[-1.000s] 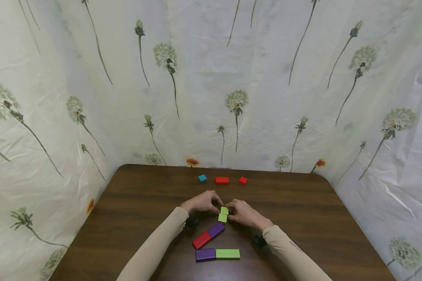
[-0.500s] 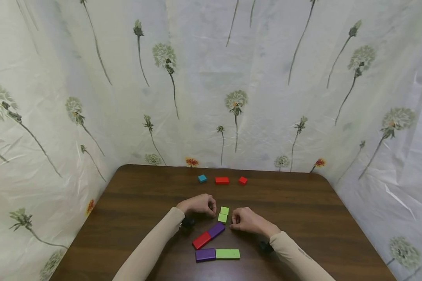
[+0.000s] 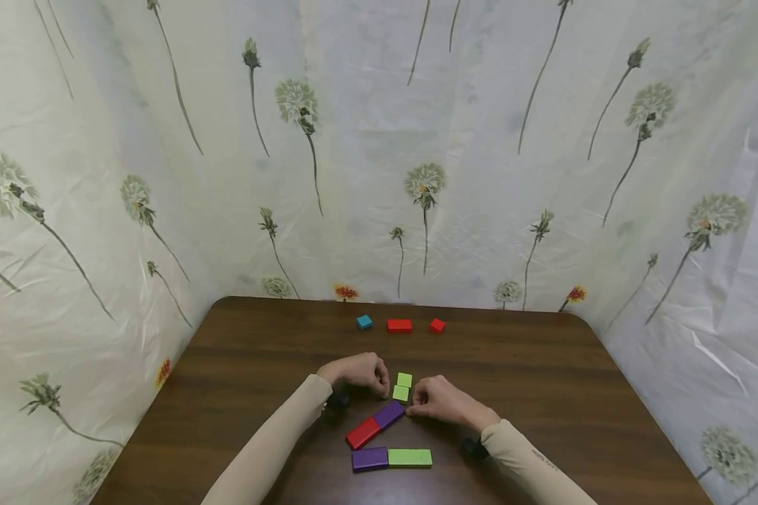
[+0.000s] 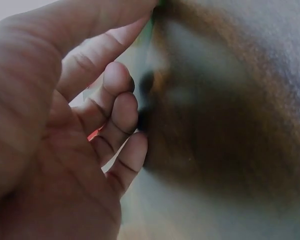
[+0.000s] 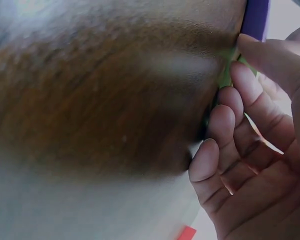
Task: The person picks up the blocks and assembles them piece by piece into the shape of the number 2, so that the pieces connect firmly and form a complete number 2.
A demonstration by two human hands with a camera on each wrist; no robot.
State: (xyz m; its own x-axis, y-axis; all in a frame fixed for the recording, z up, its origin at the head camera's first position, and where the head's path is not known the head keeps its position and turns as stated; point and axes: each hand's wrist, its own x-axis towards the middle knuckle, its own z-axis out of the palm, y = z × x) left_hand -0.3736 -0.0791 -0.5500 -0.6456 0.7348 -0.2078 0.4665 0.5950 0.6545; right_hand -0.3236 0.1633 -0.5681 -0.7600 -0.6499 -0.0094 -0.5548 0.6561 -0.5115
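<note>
Two small light-green blocks [image 3: 404, 379] lie end to end on the table between the hands. Just nearer the person, a slanted row joins a purple block [image 3: 389, 415] and a red block [image 3: 363, 433]. The left hand [image 3: 360, 372] has loosely bent fingers, their tips low beside the green blocks and the purple block's far end. The right hand [image 3: 443, 401] lies opposite, thumb and forefinger right by that purple end; in the right wrist view its thumb overlaps the purple edge [image 5: 255, 20]. Nothing shows gripped in either hand.
Nearer the person lies a straight row, a purple block [image 3: 369, 459] meeting a long green block [image 3: 410, 458]. Along the far table edge are a blue block [image 3: 364, 322], a red block [image 3: 399, 325] and a small red block [image 3: 437, 326]. A flowered curtain [image 3: 354, 175] hangs behind.
Both hands have come off the two green blocks, moved apart, then shifted slightly toward the person beside the purple block. The blocks lie as before.
</note>
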